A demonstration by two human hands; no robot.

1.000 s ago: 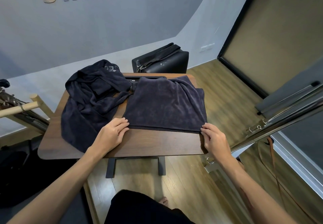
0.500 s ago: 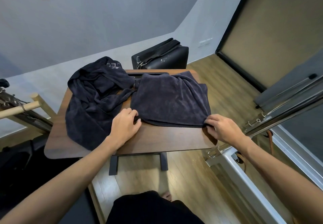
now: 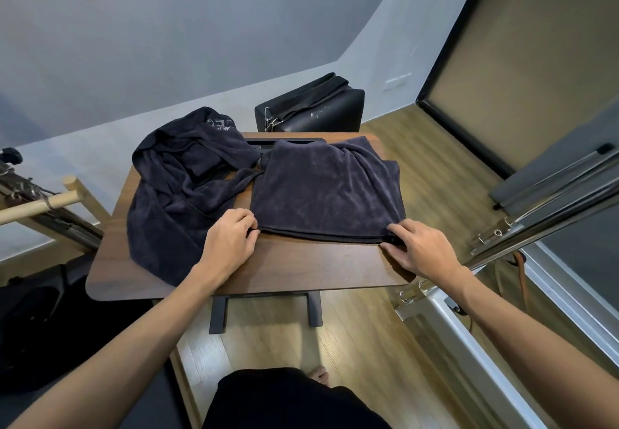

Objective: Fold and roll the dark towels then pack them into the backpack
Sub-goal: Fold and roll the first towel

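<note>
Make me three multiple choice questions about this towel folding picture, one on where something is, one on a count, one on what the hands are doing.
1. Where does the crumpled towel lie?
A. on the table's left part
B. on the floor
C. inside the black bag

2. How many hands touch the folded towel?
A. none
B. one
C. two

3. What holds the folded towel's near corners?
A. clips
B. pinching fingers
C. nothing

Answers:
1 A, it is heaped on the table, left of the folded towel.
2 C, the left hand and right hand both touch it.
3 B, each hand pinches a near corner.
</note>
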